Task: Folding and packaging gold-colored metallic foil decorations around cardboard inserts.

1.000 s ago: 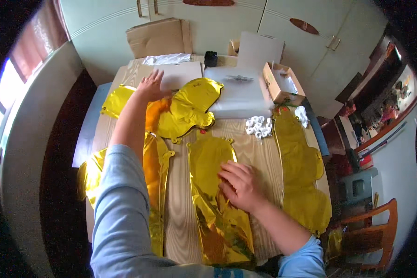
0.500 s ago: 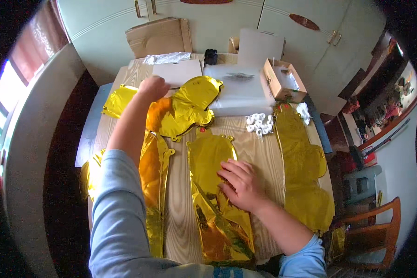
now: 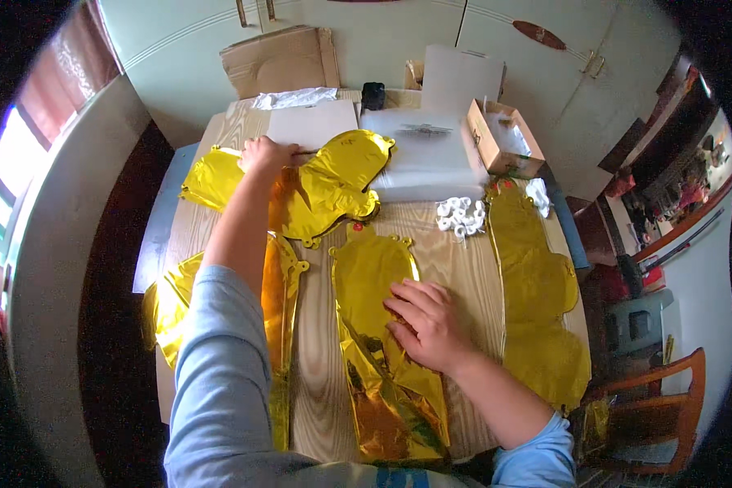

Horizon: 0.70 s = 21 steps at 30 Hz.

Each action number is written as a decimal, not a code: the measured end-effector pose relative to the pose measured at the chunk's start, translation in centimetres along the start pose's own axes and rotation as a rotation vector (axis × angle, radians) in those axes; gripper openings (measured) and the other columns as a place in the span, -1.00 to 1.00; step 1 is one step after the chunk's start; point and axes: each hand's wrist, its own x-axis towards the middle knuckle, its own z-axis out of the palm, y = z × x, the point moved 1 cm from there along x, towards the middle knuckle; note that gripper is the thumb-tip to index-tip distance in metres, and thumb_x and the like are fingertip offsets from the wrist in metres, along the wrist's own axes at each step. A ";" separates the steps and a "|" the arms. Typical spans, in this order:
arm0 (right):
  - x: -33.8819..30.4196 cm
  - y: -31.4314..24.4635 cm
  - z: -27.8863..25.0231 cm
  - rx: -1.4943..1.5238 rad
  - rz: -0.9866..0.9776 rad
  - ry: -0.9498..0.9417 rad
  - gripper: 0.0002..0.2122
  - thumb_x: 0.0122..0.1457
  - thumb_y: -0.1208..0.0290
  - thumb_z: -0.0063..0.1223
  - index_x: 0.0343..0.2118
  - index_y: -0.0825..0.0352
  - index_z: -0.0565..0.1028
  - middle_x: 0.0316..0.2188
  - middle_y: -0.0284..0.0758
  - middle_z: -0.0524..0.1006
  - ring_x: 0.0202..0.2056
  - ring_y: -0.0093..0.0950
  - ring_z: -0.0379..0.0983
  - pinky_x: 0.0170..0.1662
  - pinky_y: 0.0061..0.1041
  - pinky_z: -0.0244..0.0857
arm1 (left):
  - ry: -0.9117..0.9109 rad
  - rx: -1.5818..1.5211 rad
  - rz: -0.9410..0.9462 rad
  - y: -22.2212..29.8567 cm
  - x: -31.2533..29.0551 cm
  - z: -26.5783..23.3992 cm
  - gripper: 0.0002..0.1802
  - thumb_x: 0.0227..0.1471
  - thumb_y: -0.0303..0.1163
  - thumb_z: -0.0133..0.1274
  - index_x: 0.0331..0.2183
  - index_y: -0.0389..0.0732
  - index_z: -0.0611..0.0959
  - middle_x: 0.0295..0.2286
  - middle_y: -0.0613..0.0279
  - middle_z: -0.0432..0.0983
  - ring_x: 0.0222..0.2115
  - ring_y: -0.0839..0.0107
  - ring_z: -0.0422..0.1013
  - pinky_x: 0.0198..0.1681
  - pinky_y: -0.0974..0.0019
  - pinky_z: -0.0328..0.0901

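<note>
My left hand reaches to the far left of the table, its fingers curled at the far edge of a flat gold foil balloon. The fingertips are partly hidden, but they seem to pinch the foil. My right hand lies with its fingers slightly apart on the right side of another flat gold foil balloon, creased in its lower half. Beneath my left forearm, a further gold foil balloon is partly covered. To the right lies a long, wavy-edged gold foil balloon.
Small white rolls sit in a heap right of centre. Behind them are a clear plastic stack and a wooden box. Cardboard leans at the back of the table. A wooden chair stands at the right.
My left hand has come down slightly onto the far-left foil, which lies flatter and spreads out beneath it. My right hand stays in place on the middle balloon.
</note>
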 end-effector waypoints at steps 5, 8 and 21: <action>-0.2 0.2 0.0 -0.003 0.010 0.002 -0.69 0.04 0.33 0.18 -0.13 0.31 0.58 0.00 -0.22 0.50 0.09 -0.21 0.35 0.19 -0.16 0.17 | 0.321 0.066 0.598 -2.1 0.6 2.1 -0.32 0.00 0.13 0.13 0.03 -0.13 0.55 0.02 0.13 0.43 0.08 0.22 0.36 0.12 0.16 0.29; 0.0 -0.1 -0.1 -0.004 0.013 -0.014 -0.68 0.04 0.33 0.19 -0.12 0.31 0.58 0.00 -0.22 0.50 0.10 -0.22 0.34 0.20 -0.16 0.16 | -0.011 0.757 1.050 -2.5 3.7 2.2 -0.56 0.12 -0.20 0.04 0.02 -0.12 0.56 -0.04 0.16 0.49 0.05 0.30 0.39 0.07 0.21 0.34; 0.0 0.0 -0.1 -0.002 0.003 -0.012 -0.68 0.03 0.37 0.22 -0.12 0.32 0.57 -0.01 -0.23 0.50 0.10 -0.22 0.34 0.19 -0.17 0.17 | -0.046 0.590 0.956 -1.6 2.8 1.0 -0.76 0.13 -0.35 -0.06 -0.17 -0.15 0.59 -0.30 0.07 0.63 -0.25 0.10 0.57 -0.25 0.07 0.50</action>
